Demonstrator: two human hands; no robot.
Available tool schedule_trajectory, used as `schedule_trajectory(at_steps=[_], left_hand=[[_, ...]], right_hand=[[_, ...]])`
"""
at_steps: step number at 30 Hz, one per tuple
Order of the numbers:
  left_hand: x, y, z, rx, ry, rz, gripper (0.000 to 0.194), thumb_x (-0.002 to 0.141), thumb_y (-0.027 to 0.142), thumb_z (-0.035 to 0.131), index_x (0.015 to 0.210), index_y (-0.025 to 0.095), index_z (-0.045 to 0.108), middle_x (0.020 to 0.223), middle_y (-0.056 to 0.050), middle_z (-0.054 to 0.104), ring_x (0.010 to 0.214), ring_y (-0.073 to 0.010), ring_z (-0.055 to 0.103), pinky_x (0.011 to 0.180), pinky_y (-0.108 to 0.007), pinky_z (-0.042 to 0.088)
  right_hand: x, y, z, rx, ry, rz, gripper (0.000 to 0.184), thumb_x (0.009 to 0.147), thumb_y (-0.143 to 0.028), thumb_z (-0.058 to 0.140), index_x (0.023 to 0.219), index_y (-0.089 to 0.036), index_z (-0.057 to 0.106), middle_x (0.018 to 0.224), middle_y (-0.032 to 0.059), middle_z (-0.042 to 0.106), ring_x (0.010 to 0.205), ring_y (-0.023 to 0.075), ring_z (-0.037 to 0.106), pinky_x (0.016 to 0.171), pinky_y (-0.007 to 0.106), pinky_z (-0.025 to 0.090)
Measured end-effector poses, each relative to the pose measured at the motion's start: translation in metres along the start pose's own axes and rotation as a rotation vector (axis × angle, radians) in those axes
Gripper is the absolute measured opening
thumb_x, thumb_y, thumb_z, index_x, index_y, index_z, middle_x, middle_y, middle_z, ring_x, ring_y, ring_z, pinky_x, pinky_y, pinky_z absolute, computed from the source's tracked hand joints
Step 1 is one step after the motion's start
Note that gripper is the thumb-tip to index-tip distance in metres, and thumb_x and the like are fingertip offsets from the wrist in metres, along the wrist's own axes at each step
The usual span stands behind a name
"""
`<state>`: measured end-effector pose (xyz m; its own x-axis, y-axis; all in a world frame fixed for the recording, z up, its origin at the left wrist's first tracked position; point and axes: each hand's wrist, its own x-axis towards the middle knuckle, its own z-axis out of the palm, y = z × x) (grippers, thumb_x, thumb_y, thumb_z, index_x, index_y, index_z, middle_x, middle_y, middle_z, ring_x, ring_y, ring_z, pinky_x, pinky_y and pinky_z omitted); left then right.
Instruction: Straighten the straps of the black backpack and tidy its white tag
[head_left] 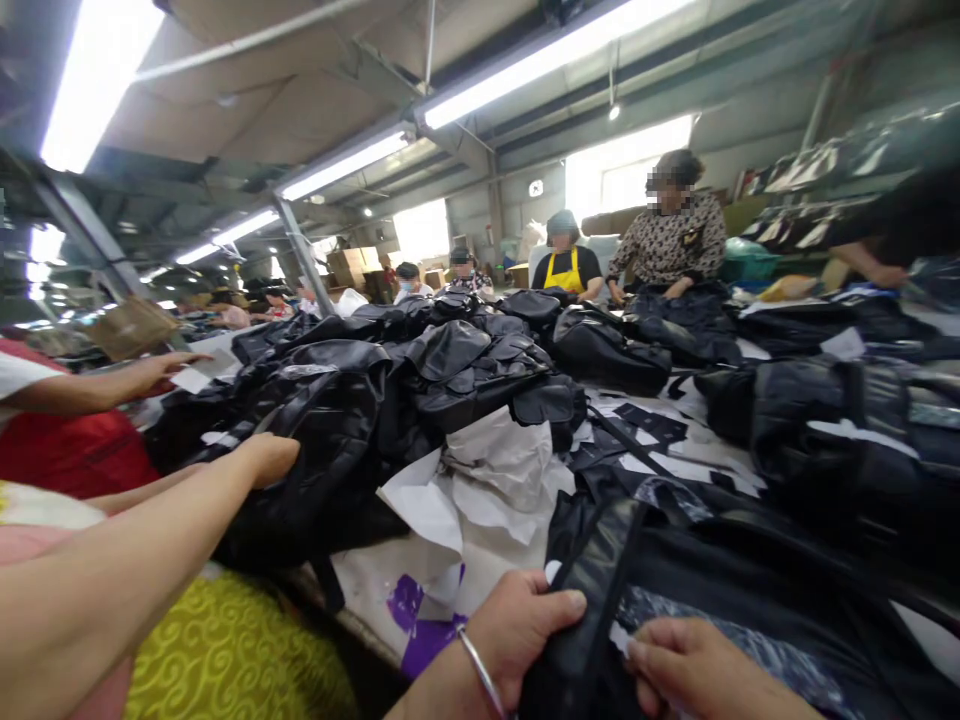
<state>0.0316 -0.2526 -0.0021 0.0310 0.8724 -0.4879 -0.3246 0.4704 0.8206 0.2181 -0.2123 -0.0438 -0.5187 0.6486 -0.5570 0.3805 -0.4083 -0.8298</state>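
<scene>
In the lower right of the head view lies a black leather-look bag point(720, 570), with clear plastic film point(720, 630) along its front. My left hand point(517, 620), wearing a bracelet, is closed around the bag's left edge, its thumb on top of a smooth black band point(600, 570). A bit of something white shows beside its index finger. My right hand point(690, 650) is closed in a pinch at a small white piece point(621, 638) against the bag. Whether that piece is paper or tape I cannot tell.
Black bags point(465, 360) are heaped across the table. Crumpled white paper point(510, 480) lies left of my hands, near a purple scrap point(427, 630). At the left, a co-worker's hand point(274, 460) touches another black bag point(330, 430). More people work across the table.
</scene>
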Motion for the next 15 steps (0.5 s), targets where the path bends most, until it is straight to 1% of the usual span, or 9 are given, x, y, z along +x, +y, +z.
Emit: schedule_trajectory(at_steps=[2, 4, 7, 9, 11, 13, 15], left_hand=[[0.001, 0.0, 0.0, 0.01, -0.031, -0.035, 0.038, 0.055, 0.035, 0.081, 0.08, 0.008, 0.071, 0.064, -0.008, 0.069, 0.055, -0.0167, 0.061, 0.056, -0.027, 0.048], [0.003, 0.0, 0.0, 0.036, -0.06, -0.05, 0.04, 0.059, 0.04, 0.081, 0.079, 0.007, 0.07, 0.064, -0.01, 0.07, 0.055, -0.0174, 0.063, 0.054, -0.025, 0.048], [0.005, 0.001, -0.002, 0.094, -0.082, -0.05, 0.041, 0.064, 0.044, 0.078, 0.078, 0.006, 0.069, 0.066, -0.013, 0.072, 0.054, -0.0162, 0.063, 0.051, -0.023, 0.047], [0.006, 0.002, -0.003, 0.131, -0.073, -0.046, 0.038, 0.066, 0.042, 0.077, 0.078, 0.007, 0.069, 0.068, -0.013, 0.072, 0.054, -0.0158, 0.063, 0.051, -0.022, 0.047], [0.007, 0.003, -0.003, 0.159, -0.042, -0.042, 0.033, 0.066, 0.038, 0.076, 0.078, 0.008, 0.07, 0.067, -0.011, 0.073, 0.055, -0.0162, 0.063, 0.051, -0.023, 0.048], [0.008, 0.004, -0.004, 0.184, -0.019, -0.044, 0.029, 0.065, 0.035, 0.076, 0.078, 0.009, 0.07, 0.066, -0.01, 0.072, 0.056, -0.017, 0.064, 0.052, -0.024, 0.048], [0.009, 0.005, -0.004, 0.193, -0.041, -0.045, 0.028, 0.065, 0.033, 0.076, 0.079, 0.01, 0.07, 0.067, -0.009, 0.072, 0.06, -0.0182, 0.066, 0.056, -0.025, 0.05]], right_hand=[[0.0, -0.002, 0.005, 0.007, 0.008, -0.015, 0.026, 0.078, -0.04, 0.055, 0.071, -0.016, 0.056, 0.062, 0.0051, 0.063, 0.038, 0.0088, 0.052, 0.034, 0.017, 0.028], [0.001, -0.008, 0.01, 0.085, -0.023, -0.058, 0.024, 0.076, -0.039, 0.054, 0.076, -0.015, 0.056, 0.067, 0.0045, 0.065, 0.038, 0.0091, 0.054, 0.032, 0.017, 0.029], [0.002, -0.019, 0.012, 0.164, -0.046, -0.103, 0.023, 0.072, -0.038, 0.055, 0.077, -0.015, 0.054, 0.068, 0.0033, 0.065, 0.041, 0.0094, 0.057, 0.032, 0.015, 0.031], [-0.002, -0.026, 0.009, 0.161, -0.05, -0.096, 0.023, 0.071, -0.036, 0.055, 0.079, -0.015, 0.053, 0.072, 0.0042, 0.067, 0.044, 0.0109, 0.061, 0.032, 0.015, 0.034], [-0.01, -0.03, 0.003, 0.148, -0.07, -0.084, 0.026, 0.069, -0.033, 0.056, 0.088, -0.015, 0.053, 0.074, 0.005, 0.069, 0.047, 0.0135, 0.064, 0.033, 0.015, 0.036], [-0.018, -0.033, -0.005, 0.178, -0.094, -0.113, 0.035, 0.068, -0.028, 0.058, 0.1, -0.015, 0.051, 0.075, 0.0046, 0.07, 0.049, 0.015, 0.065, 0.034, 0.016, 0.038], [-0.024, -0.037, -0.014, 0.246, -0.089, -0.163, 0.04, 0.067, -0.025, 0.061, 0.104, -0.014, 0.052, 0.075, 0.0044, 0.069, 0.051, 0.0149, 0.065, 0.037, 0.017, 0.04]])
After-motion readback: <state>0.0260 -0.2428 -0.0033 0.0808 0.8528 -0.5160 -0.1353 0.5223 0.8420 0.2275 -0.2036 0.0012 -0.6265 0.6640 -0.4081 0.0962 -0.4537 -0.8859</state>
